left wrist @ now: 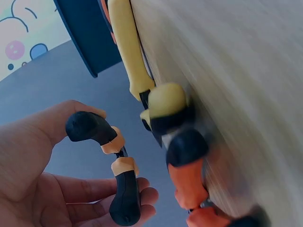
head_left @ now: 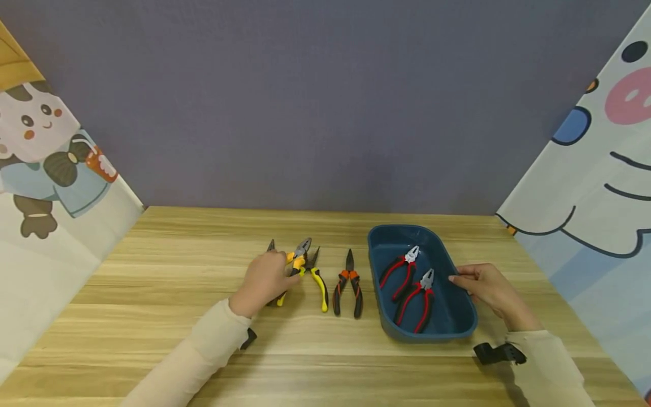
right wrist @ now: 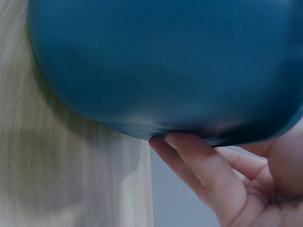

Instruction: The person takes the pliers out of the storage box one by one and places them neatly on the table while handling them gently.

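Note:
My left hand (head_left: 266, 282) holds a pair of pliers (head_left: 303, 249) with black handles and yellow-orange collars. In the left wrist view these pliers (left wrist: 125, 194) stand lifted between thumb and fingers. Close beside the hand on the table lie yellow-and-black pliers (head_left: 320, 285) and another pair, mostly covered by the hand, whose dark tip (head_left: 272, 245) shows. Right of them rest orange-and-black long-nose pliers (head_left: 354, 291). A blue plastic bin (head_left: 386, 330) contains two red-and-black pliers (head_left: 404, 271). Its right rim is pinched by my right hand (head_left: 485, 287), fingers outside against the wall.
A wood-grain table (head_left: 305, 367) carries everything. Behind it rises a grey partition (head_left: 325, 113). Cartoon-printed sheets (head_left: 56, 169) hang at both sides. A small black device (head_left: 498, 354) sits at the right wrist.

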Action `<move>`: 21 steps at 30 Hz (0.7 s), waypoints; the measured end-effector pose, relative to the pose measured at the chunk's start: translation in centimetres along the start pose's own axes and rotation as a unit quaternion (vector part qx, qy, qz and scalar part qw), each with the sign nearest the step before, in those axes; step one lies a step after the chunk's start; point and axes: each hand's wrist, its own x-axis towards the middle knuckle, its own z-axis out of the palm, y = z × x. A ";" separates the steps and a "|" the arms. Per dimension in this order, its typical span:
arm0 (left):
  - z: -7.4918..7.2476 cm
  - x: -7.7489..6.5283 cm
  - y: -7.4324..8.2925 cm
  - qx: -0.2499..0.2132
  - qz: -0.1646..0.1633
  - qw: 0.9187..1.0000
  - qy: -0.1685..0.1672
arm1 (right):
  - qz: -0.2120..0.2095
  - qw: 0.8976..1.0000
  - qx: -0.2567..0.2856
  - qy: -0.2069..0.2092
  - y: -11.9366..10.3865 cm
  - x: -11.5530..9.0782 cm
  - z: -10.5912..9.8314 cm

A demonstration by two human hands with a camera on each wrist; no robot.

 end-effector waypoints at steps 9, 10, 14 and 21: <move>-0.4 -0.6 -1.5 -0.025 -0.001 1.000 0.001 | -0.005 1.000 0.020 -0.006 0.1 0.1 0.0; -0.5 -0.6 -1.7 -0.022 -0.003 1.000 0.002 | -0.005 1.000 0.021 -0.007 0.1 0.1 0.0; -0.8 -0.8 -2.3 -0.015 -0.017 1.000 0.000 | -0.005 1.000 0.025 -0.010 0.2 0.1 0.0; -1.5 -1.2 -3.4 -0.006 -0.032 0.999 0.000 | -0.002 1.000 0.025 -0.010 0.3 0.2 -0.1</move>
